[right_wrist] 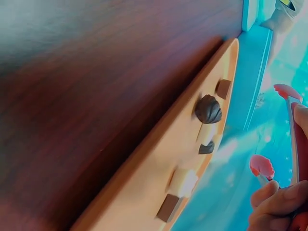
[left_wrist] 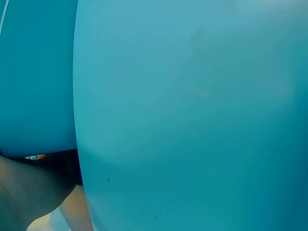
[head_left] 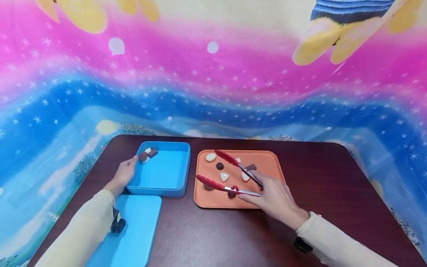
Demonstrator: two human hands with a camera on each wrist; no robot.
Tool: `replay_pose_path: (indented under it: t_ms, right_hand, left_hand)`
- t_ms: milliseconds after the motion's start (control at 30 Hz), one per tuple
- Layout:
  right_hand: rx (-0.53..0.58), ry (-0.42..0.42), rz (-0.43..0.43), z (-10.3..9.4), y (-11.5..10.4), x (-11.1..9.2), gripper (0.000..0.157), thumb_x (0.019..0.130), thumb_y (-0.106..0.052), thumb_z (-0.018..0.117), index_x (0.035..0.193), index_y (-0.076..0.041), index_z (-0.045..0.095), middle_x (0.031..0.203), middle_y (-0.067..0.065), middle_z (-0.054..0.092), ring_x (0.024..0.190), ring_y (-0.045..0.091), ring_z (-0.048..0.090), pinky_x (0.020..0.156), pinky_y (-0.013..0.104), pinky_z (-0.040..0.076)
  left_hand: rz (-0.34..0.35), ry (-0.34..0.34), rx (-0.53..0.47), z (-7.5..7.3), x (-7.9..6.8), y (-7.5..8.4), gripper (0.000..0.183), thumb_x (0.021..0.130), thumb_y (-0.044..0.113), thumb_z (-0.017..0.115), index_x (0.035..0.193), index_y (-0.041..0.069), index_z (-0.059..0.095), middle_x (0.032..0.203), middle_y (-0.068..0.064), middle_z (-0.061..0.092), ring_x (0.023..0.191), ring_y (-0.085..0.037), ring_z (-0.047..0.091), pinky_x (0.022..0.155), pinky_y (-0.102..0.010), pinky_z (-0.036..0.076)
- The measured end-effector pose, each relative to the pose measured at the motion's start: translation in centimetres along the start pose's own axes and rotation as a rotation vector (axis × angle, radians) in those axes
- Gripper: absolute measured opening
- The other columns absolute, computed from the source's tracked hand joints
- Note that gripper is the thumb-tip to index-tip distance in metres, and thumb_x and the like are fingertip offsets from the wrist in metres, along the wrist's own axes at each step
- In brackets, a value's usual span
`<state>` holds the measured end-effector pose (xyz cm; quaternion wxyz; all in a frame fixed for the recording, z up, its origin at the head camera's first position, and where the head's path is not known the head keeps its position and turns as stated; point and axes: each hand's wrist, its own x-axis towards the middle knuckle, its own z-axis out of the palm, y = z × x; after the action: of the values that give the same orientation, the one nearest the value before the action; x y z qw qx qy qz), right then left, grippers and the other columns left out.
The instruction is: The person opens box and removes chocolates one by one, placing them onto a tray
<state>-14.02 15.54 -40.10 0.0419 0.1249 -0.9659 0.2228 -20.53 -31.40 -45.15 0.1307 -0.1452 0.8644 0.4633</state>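
Note:
My left hand (head_left: 125, 172) grips the left wall of a blue box (head_left: 168, 168). A small cluster of brown and white chocolates (head_left: 144, 157) lies in the box's far left corner. Red-tipped metal tongs (head_left: 213, 183) are in my right hand (head_left: 278, 198), their two arms spread apart with nothing between the tips. Below them is an orange tray (head_left: 268, 161) holding several chocolates, among them a white heart-shaped one (head_left: 224, 177) and a dark round one (head_left: 219, 166). The right wrist view shows a dark ridged chocolate (right_wrist: 208, 109) near the tray's edge.
A blue lid (head_left: 140, 226) lies flat in front of the box, partly beneath my left forearm. Box and tray stand side by side on a dark wooden table (head_left: 186, 230). A colourful printed cloth (head_left: 213, 81) hangs behind the table and around its sides.

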Motion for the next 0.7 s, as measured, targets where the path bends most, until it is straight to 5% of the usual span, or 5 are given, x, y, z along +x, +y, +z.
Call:
replay_pose_path:
  t_ms: [300, 467, 700]
  right_hand:
    - [0.025, -0.035, -0.029, 1.2, -2.0, 1.6, 0.082, 0.071, -0.062, 0.085, 0.140, -0.024, 0.061, 0.060, -0.007, 0.040, 0.051, 0.009, 0.035, 0.042, 0.025, 0.023]
    - [0.045, -0.049, -0.061, 2.0, -3.4, 2.4, 0.078, 0.073, -0.064, 0.083, 0.138, -0.026, 0.062, 0.058, -0.008, 0.036, 0.047, 0.008, 0.030, 0.042, 0.025, 0.020]
    - [0.050, -0.045, -0.109, 3.4, -5.3, 3.6, 0.073, 0.073, -0.066, 0.080, 0.131, -0.025, 0.065, 0.062, -0.009, 0.047, 0.049, 0.007, 0.038, 0.041, 0.025, 0.025]
  left_hand:
    - [0.004, 0.005, 0.001, 0.0, 0.1, 0.1, 0.080, 0.107, 0.058, 0.010, 0.160, -0.002, 0.011, 0.165, -0.031, 0.015, 0.151, -0.053, 0.019, 0.121, -0.070, 0.020]
    - [-0.001, 0.009, -0.001, -0.1, 0.2, 0.0, 0.080, 0.107, 0.058, 0.010, 0.160, -0.002, 0.010, 0.166, -0.031, 0.014, 0.152, -0.053, 0.017, 0.121, -0.069, 0.019]
    - [-0.002, 0.013, 0.004, 0.0, 0.3, 0.0, 0.080, 0.107, 0.057, 0.011, 0.161, -0.001, 0.009, 0.166, -0.030, 0.013, 0.153, -0.052, 0.016, 0.122, -0.068, 0.019]
